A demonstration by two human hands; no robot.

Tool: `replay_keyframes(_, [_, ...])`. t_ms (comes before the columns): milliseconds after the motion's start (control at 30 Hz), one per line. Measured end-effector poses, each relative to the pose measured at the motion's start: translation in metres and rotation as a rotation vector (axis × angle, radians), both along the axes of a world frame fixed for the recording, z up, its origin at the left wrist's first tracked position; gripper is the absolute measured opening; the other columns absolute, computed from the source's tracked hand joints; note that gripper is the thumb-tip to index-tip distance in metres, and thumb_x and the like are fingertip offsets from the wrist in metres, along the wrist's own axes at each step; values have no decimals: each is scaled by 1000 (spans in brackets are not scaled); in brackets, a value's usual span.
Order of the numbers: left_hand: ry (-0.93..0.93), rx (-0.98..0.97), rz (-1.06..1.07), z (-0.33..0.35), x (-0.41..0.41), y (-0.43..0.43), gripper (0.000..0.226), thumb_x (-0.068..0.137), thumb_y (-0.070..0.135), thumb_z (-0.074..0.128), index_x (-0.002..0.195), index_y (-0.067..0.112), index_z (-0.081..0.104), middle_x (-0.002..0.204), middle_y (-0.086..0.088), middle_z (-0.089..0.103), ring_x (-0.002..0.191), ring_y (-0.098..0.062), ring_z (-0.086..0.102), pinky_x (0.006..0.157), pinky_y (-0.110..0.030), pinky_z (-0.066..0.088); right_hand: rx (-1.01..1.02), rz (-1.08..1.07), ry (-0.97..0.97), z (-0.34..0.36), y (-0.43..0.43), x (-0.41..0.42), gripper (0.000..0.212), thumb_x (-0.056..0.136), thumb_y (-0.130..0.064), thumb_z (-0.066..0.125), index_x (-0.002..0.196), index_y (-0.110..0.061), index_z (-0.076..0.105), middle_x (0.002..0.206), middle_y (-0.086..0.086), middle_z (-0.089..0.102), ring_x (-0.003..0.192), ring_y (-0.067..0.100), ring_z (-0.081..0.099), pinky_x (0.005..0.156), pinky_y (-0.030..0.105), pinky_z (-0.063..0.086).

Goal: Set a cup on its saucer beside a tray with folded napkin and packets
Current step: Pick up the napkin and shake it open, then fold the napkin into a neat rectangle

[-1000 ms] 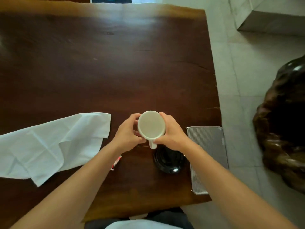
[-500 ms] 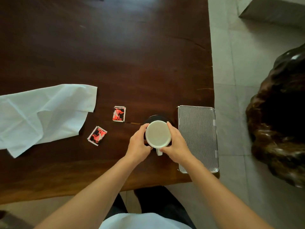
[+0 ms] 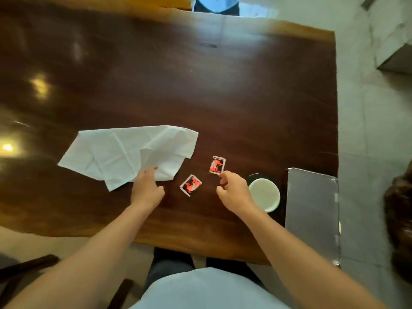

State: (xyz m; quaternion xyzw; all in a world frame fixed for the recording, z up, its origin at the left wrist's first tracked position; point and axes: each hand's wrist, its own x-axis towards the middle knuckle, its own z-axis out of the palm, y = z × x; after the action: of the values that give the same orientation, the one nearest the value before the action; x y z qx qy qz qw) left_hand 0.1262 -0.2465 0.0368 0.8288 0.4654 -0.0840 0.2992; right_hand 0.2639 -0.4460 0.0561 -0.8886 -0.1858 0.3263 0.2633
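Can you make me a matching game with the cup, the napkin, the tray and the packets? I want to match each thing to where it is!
Things:
1. cup
2. napkin
3. tray
4. packets

Places:
A. spread unfolded, under the left hand's fingertips
B. at the table's right edge
C. between napkin and cup
D. on the dark saucer

Pairs: 1-D, 2-A, 3-B, 4-C

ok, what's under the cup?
A dark saucer sits under the white cup; only its far rim shows. The cup covers the rest, so its centre can't be seen.
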Motion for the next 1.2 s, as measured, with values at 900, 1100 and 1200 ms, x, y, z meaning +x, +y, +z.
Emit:
replay_keyframes(900, [-754, 257, 41, 176, 26, 376, 28, 94, 27, 68, 112, 8, 77, 107, -8, 77, 101, -18, 71, 78, -11, 47, -14, 201, -836, 169, 292, 160, 14, 93, -10, 57, 91, -4, 69, 92, 15, 64, 85, 35, 61, 72, 33, 42])
replay_keyframes(1100, [-1054, 485, -47, 214, 8, 374, 21, 99, 27, 61, 115, 22, 74, 106, 18, 69, 94, 10, 63, 91, -8, 44, 335, 27, -981, 227, 273, 161, 15, 87, -3, 60, 101, -6, 66, 94, 11, 72, 86, 28, 65, 82, 33, 45])
replay_keyframes(1200, [-913, 433, -133, 146, -27, 359, 23, 93, 5, 68, 113, 14, 75, 106, 6, 73, 103, -15, 67, 96, -7, 41, 375, 153, -914, 144, 244, 128, 23, 84, 1, 61, 96, -7, 78, 93, 13, 78, 85, 29, 74, 84, 34, 54])
